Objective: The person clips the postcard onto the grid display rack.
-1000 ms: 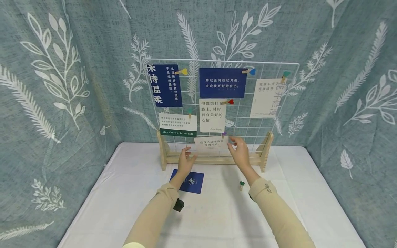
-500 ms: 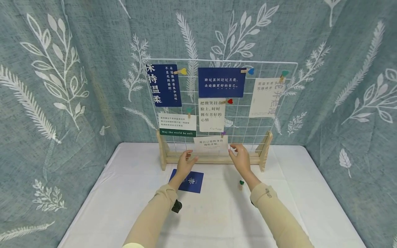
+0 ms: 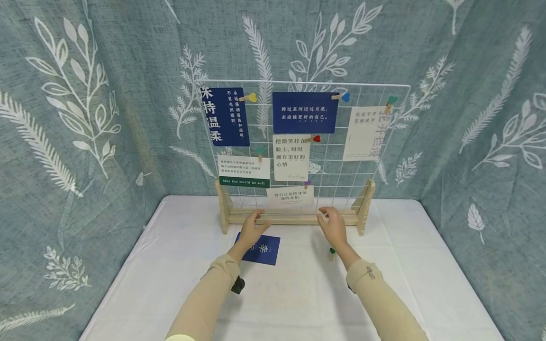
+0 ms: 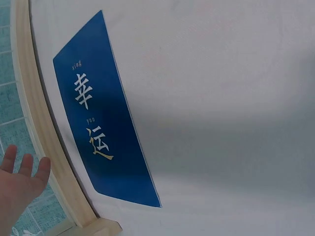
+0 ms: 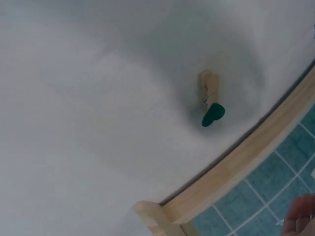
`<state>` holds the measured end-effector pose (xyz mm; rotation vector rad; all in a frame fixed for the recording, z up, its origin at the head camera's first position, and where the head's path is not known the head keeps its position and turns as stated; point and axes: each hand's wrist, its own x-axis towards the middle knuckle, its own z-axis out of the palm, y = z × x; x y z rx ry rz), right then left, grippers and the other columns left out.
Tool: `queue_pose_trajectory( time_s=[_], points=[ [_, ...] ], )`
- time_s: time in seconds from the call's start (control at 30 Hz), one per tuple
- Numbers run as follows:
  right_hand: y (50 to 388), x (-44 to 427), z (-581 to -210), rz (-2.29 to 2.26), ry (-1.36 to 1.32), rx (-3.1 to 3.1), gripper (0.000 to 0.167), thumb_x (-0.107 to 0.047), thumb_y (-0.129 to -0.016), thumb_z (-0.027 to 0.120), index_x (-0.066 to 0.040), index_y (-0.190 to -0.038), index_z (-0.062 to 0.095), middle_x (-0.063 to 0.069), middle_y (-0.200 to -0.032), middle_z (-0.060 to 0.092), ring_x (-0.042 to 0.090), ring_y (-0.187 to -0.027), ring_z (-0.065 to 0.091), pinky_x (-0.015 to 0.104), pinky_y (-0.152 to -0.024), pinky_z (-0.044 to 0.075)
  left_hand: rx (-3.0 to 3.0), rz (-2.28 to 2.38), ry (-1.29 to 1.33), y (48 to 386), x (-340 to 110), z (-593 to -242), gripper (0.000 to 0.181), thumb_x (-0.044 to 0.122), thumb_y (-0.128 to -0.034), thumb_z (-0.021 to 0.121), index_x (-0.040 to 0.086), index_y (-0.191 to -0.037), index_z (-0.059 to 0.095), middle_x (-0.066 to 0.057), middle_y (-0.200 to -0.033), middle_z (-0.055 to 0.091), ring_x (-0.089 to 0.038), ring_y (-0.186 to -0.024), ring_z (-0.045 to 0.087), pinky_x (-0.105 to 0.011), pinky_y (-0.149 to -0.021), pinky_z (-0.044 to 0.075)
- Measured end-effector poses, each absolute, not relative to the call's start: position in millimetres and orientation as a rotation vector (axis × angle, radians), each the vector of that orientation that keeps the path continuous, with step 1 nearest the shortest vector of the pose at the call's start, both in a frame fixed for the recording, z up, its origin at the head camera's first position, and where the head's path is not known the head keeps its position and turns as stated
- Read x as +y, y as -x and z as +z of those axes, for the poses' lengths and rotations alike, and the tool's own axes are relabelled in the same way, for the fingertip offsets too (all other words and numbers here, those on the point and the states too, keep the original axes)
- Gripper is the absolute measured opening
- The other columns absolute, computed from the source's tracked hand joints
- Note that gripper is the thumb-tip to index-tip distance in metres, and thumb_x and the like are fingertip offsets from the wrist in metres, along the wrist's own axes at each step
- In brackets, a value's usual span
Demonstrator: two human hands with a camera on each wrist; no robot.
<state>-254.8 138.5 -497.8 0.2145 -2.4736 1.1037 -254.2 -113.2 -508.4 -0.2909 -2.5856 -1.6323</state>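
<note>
My left hand (image 3: 252, 229) hovers by the rack's lower wooden bar with its fingers loosely spread, holding nothing. Just behind it on the table lies a blue card (image 4: 101, 113) with white and gold characters. Across from it, my right hand (image 3: 333, 227) is also unoccupied, its fingers gently bent near the bar. Between and above both hands, a small white card (image 3: 290, 196) hangs on the white wire grid by a clothespin with a purple top (image 3: 307, 183). A wooden clothespin with a green heart (image 5: 211, 101) lies on the table below the right hand.
The wire grid stands in a wooden base (image 3: 294, 219) on a white-covered table (image 3: 290, 303). Several other cards, such as a blue one (image 3: 304, 112) and a white-and-green one (image 3: 244, 171), are clipped on it. A patterned curtain (image 3: 141, 57) encloses the back and sides.
Both hands have come away from the sides of the small white card and moved down toward the wooden bar. The card stays hanging from its clothespin.
</note>
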Motion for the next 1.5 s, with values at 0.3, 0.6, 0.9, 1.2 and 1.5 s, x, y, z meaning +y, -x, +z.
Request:
queue_pose_trajectory(
  time_s=[0.3,0.6,0.9,1.2,1.5],
  points=[
    [250,142,-507,1.088,-0.204,-2.475,0.021,-0.005,-0.085,0.064,0.005,-0.103,0.065,0.021,-0.099,0.067,0.033,-0.086,0.062,0.044,-0.077,0.053,-2.752,-1.596,0.243,251,-116,-509,0.052,0.01,-0.0904,0.062,-0.006,-0.135,0.042,-0.027,-0.139,0.043,-0.043,-0.13,0.039,-0.055,-0.107,0.034],
    [248,141,-517,1.097,-0.181,-2.505,0.021,-0.004,-0.085,0.064,0.005,-0.104,0.064,0.021,-0.1,0.067,0.035,-0.088,0.063,0.043,-0.079,0.053,-2.963,-1.247,0.389,248,-122,-512,0.062,0.014,-0.0829,0.072,-0.003,-0.136,0.043,-0.023,-0.138,0.047,-0.042,-0.13,0.04,-0.053,-0.108,0.034],
    [240,145,-517,1.094,-0.18,-2.517,0.021,-0.006,-0.087,0.064,0.004,-0.106,0.064,0.02,-0.102,0.067,0.034,-0.089,0.063,0.044,-0.079,0.053,-3.239,-0.86,0.414,244,-132,-511,0.076,0.027,-0.0752,0.079,0.008,-0.139,0.042,-0.022,-0.143,0.042,-0.047,-0.132,0.033,-0.068,-0.103,0.027],
    [235,155,-514,1.061,-0.198,-2.546,0.021,-0.006,-0.086,0.065,0.005,-0.104,0.065,0.02,-0.101,0.067,0.034,-0.088,0.062,0.044,-0.079,0.052,-3.377,-0.778,0.34,243,-139,-507,0.082,0.022,-0.0735,0.081,0.01,-0.142,0.038,-0.025,-0.15,0.028,-0.054,-0.137,0.016,-0.073,-0.105,0.015],
    [231,161,-520,1.045,-0.256,-2.538,0.019,-0.003,-0.083,0.067,0.005,-0.099,0.066,0.019,-0.095,0.068,0.034,-0.083,0.062,0.043,-0.074,0.052,-3.456,-0.648,0.326,240,-141,-504,0.078,0.026,-0.0765,0.078,0.01,-0.142,0.039,-0.023,-0.152,0.026,-0.052,-0.139,0.014,-0.072,-0.106,0.015]
  ],
)
